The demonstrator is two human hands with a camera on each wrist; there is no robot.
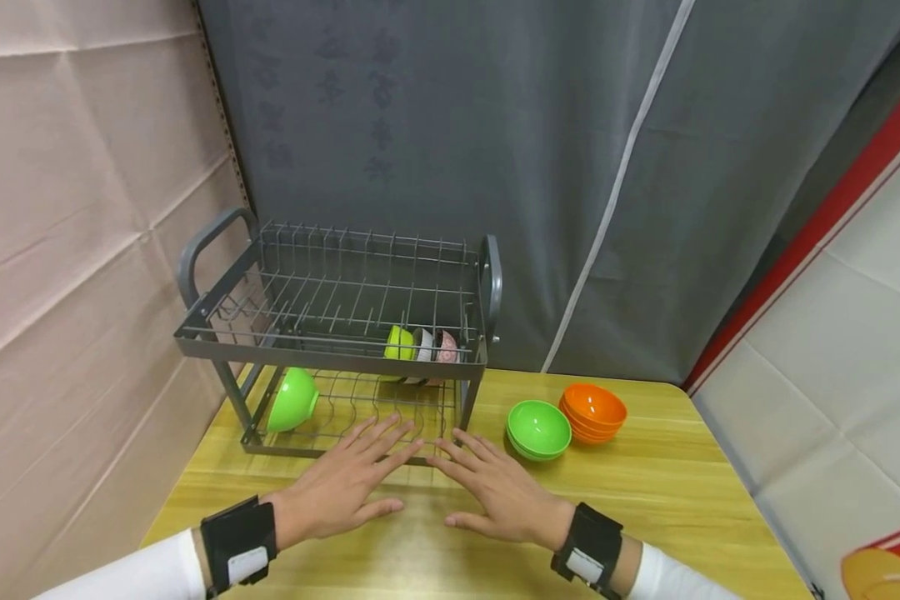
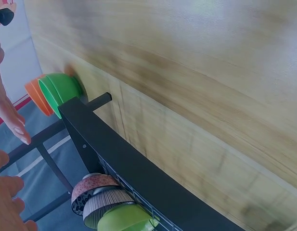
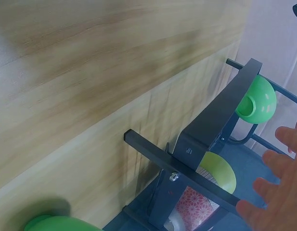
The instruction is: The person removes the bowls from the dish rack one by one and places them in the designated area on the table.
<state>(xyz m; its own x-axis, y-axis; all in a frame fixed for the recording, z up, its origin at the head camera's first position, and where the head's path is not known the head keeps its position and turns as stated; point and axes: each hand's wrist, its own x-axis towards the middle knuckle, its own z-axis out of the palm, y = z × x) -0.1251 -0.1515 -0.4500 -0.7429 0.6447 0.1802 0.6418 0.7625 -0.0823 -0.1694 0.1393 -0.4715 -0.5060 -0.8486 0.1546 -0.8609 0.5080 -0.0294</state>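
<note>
Both hands lie flat, palms down, fingers spread on the wooden table [image 1: 667,492] just in front of a grey two-tier dish rack [image 1: 330,350]. My left hand [image 1: 345,479] and right hand [image 1: 495,487] hold nothing; their fingertips reach the rack's front bottom bar. On the rack's lower tier a green bowl [image 1: 292,400] stands on edge at the left. A yellow-green bowl [image 1: 399,343], a grey-rimmed bowl [image 1: 423,344] and a pink patterned bowl [image 1: 447,347] stand on edge at the right. The wrist views show these bowls [image 2: 105,202] and rack bars [image 3: 211,125] close up.
Right of the rack a green bowl [image 1: 538,429] sits beside a stack of orange bowls [image 1: 592,411]. A grey curtain [image 1: 570,167] hangs behind the table, a pale fabric wall [image 1: 67,250] stands at the left. The rack's upper tier holds nothing visible.
</note>
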